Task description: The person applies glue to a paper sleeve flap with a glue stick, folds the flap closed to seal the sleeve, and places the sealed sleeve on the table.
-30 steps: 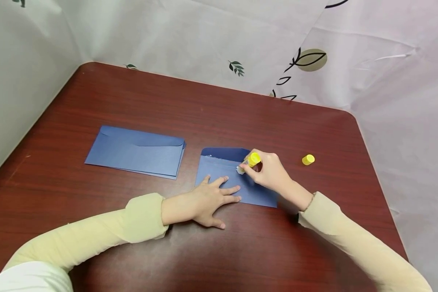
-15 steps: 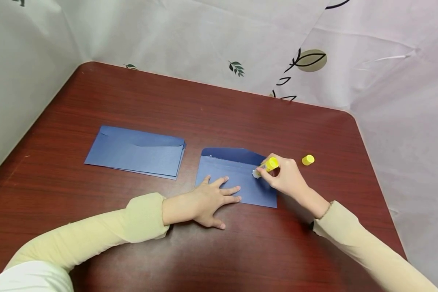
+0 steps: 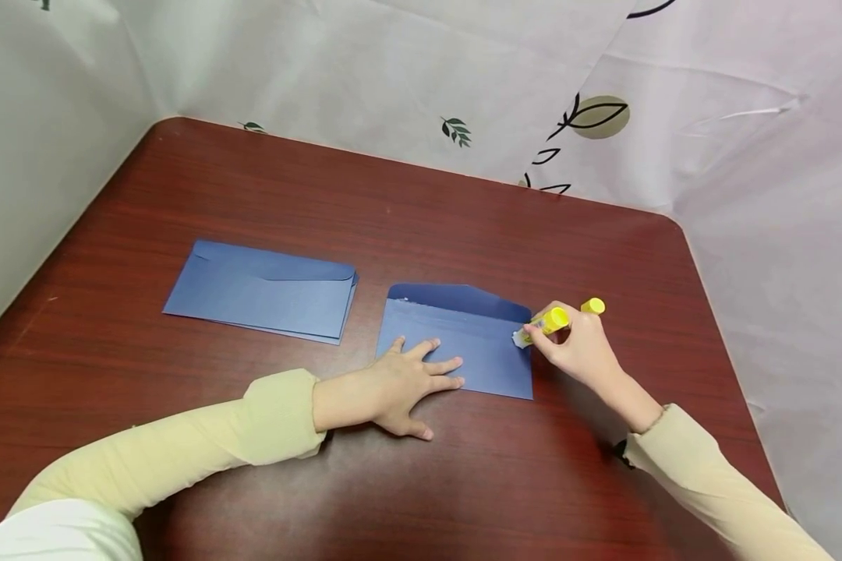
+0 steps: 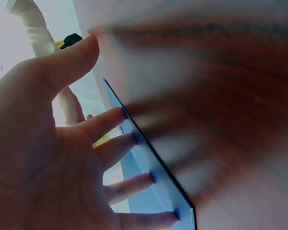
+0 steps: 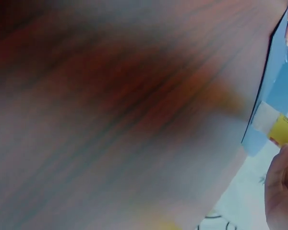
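A blue envelope (image 3: 477, 351) lies on the table with its darker flap (image 3: 456, 298) folded open toward the far side. My left hand (image 3: 400, 386) rests spread on its near left part; in the left wrist view the fingertips (image 4: 146, 178) touch the paper. My right hand (image 3: 578, 347) pinches an uncapped glue stick (image 3: 549, 321), yellow at its upper end. The stick's white tip is at the envelope's right edge, just below the flap fold. In the right wrist view the glue stick (image 5: 283, 129) leans against the envelope (image 5: 278, 72). A whitish smear shows along the fold's left part.
Several blue envelopes (image 3: 267, 292) lie in a loose stack to the left on the reddish-brown table (image 3: 393, 210). A yellow cap (image 3: 593, 305) stands just beyond my right hand. A pale patterned cloth (image 3: 365, 86) hangs behind the table.
My right hand has moved the glue stick rightward along the envelope, from below the flap's middle to the right edge. The left hand and the envelopes have stayed in place.
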The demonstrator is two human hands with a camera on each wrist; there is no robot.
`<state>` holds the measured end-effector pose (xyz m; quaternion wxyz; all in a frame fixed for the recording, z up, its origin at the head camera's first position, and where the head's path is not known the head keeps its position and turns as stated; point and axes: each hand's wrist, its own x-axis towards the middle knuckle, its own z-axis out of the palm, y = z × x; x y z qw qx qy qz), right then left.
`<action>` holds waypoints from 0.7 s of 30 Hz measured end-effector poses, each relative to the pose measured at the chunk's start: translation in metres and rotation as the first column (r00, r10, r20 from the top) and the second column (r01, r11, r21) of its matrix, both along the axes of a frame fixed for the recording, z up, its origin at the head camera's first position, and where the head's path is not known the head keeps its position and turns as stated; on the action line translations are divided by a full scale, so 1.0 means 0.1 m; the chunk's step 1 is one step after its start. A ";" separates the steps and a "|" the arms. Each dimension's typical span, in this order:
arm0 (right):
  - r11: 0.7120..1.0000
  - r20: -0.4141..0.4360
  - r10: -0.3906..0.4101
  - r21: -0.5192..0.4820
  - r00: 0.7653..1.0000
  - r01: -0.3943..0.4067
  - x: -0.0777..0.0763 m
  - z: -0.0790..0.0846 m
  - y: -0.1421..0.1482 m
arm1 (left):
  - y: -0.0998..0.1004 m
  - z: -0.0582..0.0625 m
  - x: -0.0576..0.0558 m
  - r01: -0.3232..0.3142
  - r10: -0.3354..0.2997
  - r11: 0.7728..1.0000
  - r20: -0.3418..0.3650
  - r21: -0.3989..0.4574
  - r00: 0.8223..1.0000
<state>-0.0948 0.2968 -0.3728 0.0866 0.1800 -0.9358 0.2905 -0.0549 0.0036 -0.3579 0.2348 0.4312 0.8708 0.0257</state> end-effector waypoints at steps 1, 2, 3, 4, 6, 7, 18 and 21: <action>1.000 0.010 -0.013 0.003 1.000 0.013 0.00 0.01 0.02 | 0.00 0.00 0.00 -0.001 0.001 1.000 0.002 0.000 1.000; 1.000 0.024 -0.022 0.006 0.999 0.022 0.00 0.02 0.04 | 0.00 0.00 0.00 -0.002 0.002 1.000 0.003 -0.003 1.000; 1.000 0.044 -0.026 0.012 0.999 0.026 -0.01 0.03 0.05 | -0.01 0.01 0.00 -0.004 0.004 1.000 0.007 -0.006 1.000; 0.999 0.073 -0.030 0.018 0.997 0.028 -0.03 0.05 0.07 | -0.01 0.01 0.00 -0.007 0.008 1.000 0.011 -0.007 1.000; 0.999 0.142 -0.023 0.041 0.990 0.018 -0.06 0.10 0.10 | -0.01 0.01 0.01 -0.014 0.014 1.000 0.017 -0.010 1.000; 0.998 0.181 -0.022 0.057 0.983 0.012 -0.09 0.14 0.12 | -0.01 0.01 0.01 -0.015 0.015 1.000 0.016 -0.011 1.000; 0.994 0.412 -0.089 -0.016 0.907 0.105 -0.42 0.48 0.01 | 0.02 0.04 0.01 -0.014 0.014 1.000 0.029 -0.007 0.999; 0.999 0.300 -0.029 -0.027 0.953 0.039 -0.46 0.45 -0.33 | 0.02 0.04 0.01 -0.016 0.017 1.000 0.025 -0.009 1.000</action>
